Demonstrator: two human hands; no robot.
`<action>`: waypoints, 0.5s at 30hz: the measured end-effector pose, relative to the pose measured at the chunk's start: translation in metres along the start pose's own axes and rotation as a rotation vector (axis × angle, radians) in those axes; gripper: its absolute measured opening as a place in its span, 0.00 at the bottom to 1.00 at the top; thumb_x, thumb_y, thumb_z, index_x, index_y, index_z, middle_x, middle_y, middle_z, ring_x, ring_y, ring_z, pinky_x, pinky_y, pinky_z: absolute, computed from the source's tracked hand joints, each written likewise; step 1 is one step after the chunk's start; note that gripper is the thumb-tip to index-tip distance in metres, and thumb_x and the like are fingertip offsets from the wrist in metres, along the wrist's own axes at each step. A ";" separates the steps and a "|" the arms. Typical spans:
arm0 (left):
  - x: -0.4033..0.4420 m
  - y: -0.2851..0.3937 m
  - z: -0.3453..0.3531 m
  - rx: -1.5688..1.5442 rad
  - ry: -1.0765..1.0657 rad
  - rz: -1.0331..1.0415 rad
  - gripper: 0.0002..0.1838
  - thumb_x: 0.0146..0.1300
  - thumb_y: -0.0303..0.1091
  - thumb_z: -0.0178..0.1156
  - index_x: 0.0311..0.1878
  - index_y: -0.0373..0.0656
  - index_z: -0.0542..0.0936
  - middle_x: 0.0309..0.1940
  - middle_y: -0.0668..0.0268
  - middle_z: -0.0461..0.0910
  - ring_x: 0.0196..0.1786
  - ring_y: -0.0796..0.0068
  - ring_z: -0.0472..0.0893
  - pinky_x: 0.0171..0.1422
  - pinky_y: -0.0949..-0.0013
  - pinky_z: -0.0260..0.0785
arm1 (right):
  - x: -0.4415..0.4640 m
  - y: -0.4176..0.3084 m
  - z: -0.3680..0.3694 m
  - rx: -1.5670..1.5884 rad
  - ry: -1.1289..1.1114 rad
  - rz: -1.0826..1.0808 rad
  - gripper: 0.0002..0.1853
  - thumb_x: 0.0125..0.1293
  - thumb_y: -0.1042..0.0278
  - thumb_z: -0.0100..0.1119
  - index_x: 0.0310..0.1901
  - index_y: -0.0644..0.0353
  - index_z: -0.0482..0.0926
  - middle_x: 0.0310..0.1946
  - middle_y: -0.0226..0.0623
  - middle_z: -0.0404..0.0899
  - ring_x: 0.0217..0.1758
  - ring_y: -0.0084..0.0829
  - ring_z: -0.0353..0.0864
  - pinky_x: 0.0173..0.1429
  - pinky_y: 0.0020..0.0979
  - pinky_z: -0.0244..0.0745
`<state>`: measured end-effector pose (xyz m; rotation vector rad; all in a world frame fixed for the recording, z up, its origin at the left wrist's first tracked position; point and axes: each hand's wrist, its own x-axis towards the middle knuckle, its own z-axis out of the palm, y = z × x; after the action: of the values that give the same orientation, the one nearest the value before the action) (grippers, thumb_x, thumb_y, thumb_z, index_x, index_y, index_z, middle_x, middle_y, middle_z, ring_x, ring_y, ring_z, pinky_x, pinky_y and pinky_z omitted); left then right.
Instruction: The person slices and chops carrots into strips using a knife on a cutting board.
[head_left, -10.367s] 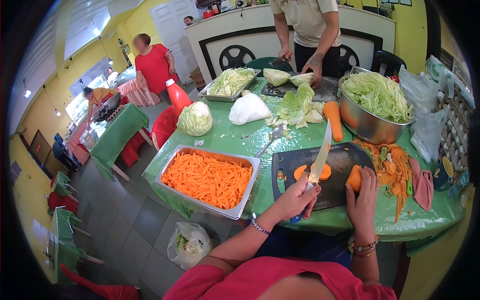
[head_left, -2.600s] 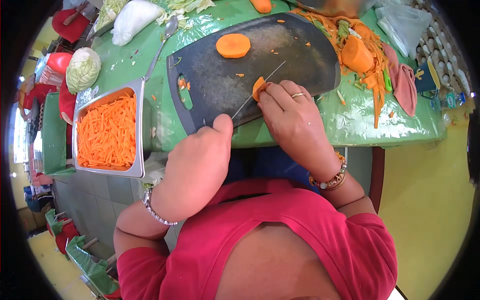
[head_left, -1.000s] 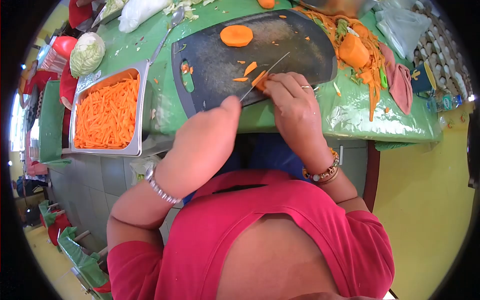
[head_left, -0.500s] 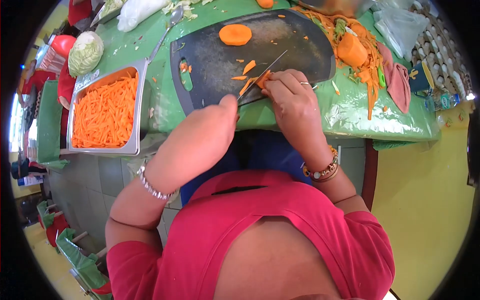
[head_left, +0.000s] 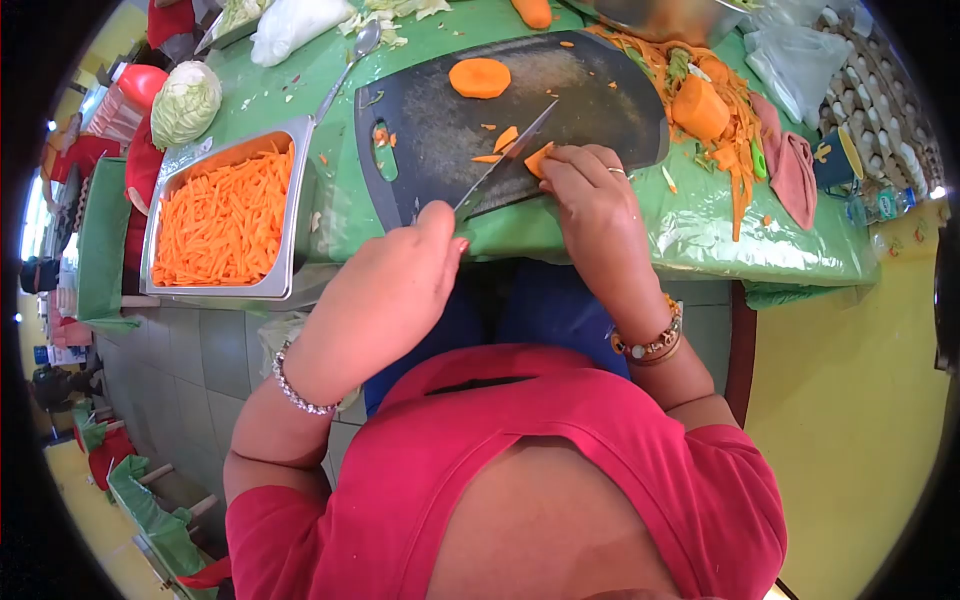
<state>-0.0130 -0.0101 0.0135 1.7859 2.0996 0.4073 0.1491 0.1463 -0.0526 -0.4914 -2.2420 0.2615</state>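
Observation:
My left hand [head_left: 405,265] is closed around the handle of a knife [head_left: 507,157], whose blade slants up and away over the black cutting board [head_left: 590,80]. Under the fingertips of my right hand [head_left: 592,195] is a piece of carrot [head_left: 539,160], pressed against the board near its front edge. A narrow gap parts the blade from this piece. Left of the blade lie a few cut carrot strips [head_left: 487,158]. Farther back on the board rests a thick carrot slice [head_left: 480,78].
A metal pan of carrot strips [head_left: 225,220] stands at the left, beside a spoon [head_left: 350,65] and a cabbage [head_left: 186,103]. At right are a peeled carrot chunk [head_left: 700,108], orange peelings [head_left: 738,190], a pink cloth [head_left: 790,170], a mug [head_left: 838,160] and egg trays [head_left: 880,80].
The knife has drawn back toward me and left, away from the carrot piece, with my left hand lower. My right hand stays at the carrot piece. The whole view has shifted slightly.

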 end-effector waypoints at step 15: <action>0.025 0.009 0.021 0.134 0.012 0.089 0.08 0.74 0.30 0.51 0.42 0.35 0.66 0.25 0.42 0.79 0.33 0.36 0.81 0.35 0.40 0.72 | 0.000 0.004 -0.001 -0.046 -0.005 0.002 0.10 0.58 0.83 0.60 0.43 0.65 0.80 0.41 0.42 0.80 0.47 0.45 0.78 0.55 0.41 0.76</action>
<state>0.0006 0.0161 -0.0034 1.9618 2.1061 0.3078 0.1506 0.1503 -0.0536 -0.5183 -2.2563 0.2127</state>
